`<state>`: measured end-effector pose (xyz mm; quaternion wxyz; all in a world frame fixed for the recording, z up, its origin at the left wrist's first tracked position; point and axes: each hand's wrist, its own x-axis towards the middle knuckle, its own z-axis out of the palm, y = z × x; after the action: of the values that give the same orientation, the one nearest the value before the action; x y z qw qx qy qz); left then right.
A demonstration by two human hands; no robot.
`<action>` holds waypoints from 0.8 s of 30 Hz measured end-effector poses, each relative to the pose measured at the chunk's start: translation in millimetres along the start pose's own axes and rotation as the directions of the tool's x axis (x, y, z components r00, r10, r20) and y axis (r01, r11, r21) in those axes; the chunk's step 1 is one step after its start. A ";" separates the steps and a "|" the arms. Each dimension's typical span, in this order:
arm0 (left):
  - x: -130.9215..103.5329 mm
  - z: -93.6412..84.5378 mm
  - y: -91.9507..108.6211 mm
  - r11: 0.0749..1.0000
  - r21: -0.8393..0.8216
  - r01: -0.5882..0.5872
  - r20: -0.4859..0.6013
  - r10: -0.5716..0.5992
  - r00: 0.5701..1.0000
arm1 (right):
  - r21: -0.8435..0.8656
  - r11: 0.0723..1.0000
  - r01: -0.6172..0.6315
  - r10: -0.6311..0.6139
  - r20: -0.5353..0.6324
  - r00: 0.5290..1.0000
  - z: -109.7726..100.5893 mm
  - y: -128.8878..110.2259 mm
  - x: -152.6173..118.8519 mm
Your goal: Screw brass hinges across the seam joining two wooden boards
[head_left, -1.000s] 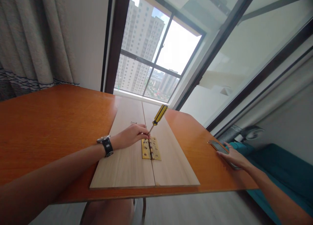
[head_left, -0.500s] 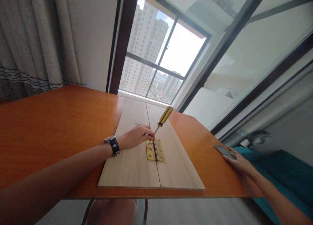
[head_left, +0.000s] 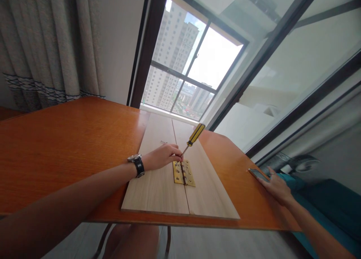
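Observation:
My left hand (head_left: 163, 156), with a watch on the wrist, pinches the metal shaft of a screwdriver (head_left: 195, 135). The yellow and black handle leans up to the right. Its tip is down by the upper left part of a brass hinge (head_left: 184, 173); fingers partly hide that spot. The hinge lies opened flat across the seam between two pale wooden boards (head_left: 155, 191). At the table's right edge, my right hand (head_left: 278, 187) is closed around a smartphone (head_left: 258, 174), its fingers partly hidden.
Small screws (head_left: 164, 142) lie on the left board beyond my left hand. The boards rest on an orange-brown wooden table (head_left: 70, 150). A window (head_left: 194, 63) rises behind it, a curtain (head_left: 56, 44) hangs at left, and a teal sofa (head_left: 335, 202) stands at right.
The view has shifted slightly, so the boards sit a little further right. A finger of my right hand has lifted at the phone. My left hand keeps its pinch on the screwdriver.

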<state>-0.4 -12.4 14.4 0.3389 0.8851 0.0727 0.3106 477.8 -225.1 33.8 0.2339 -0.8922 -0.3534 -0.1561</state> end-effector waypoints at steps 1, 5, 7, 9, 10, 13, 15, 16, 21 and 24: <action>-0.2 0.1 -0.2 1.000 -0.002 -0.007 0.001 0.007 1.000 | 0.085 0.996 0.013 -0.016 0.031 0.999 1.1 -20.5 -0.7; -0.5 -0.2 -0.6 1.000 0.004 -0.011 0.001 0.011 1.000 | 0.591 0.792 0.154 -0.321 0.187 0.928 6.6 -135.0 -18.3; -0.4 -0.9 -0.8 1.000 0.014 -0.009 0.003 0.008 1.000 | 0.863 0.493 0.111 -0.520 0.190 0.833 5.6 -198.8 -37.5; -0.1 -1.6 -1.1 1.000 0.018 -0.011 0.014 0.010 1.000 | 0.958 0.285 0.041 -0.638 0.157 0.754 1.7 -253.3 -59.1; 0.1 -1.9 -1.2 1.000 0.015 -0.013 0.020 0.012 1.000 | 0.978 0.206 0.017 -0.678 0.130 0.724 -0.4 -274.6 -69.2; 0.5 -2.3 -1.7 1.000 0.008 -0.010 0.028 0.010 1.000 | 0.997 0.076 -0.011 -0.732 0.063 0.679 -3.6 -311.8 -91.4; 0.6 -1.9 -1.9 1.000 0.010 -0.001 0.024 0.001 1.000 | 1.000 0.017 -0.014 -0.740 0.023 0.672 -2.7 -318.5 -99.5; 0.7 -1.7 -1.8 1.000 0.013 0.004 0.022 -0.005 1.000 | 1.000 -0.004 -0.016 -0.737 0.008 0.676 -1.9 -318.7 -102.2; 0.6 -0.9 -0.9 1.000 0.010 0.011 0.023 -0.011 1.000 | 0.997 0.036 -0.074 -0.784 0.074 0.617 0.2 -312.1 -107.3; 0.8 -1.5 -0.9 1.000 -0.015 0.012 0.031 -0.012 0.999 | 0.993 0.087 -0.080 -0.810 0.118 0.575 5.6 -311.3 -105.1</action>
<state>-0.5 -10.6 15.1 0.3486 0.8867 0.0704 0.2953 185.7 -81.3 78.0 0.5243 -0.3855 -0.6609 0.3738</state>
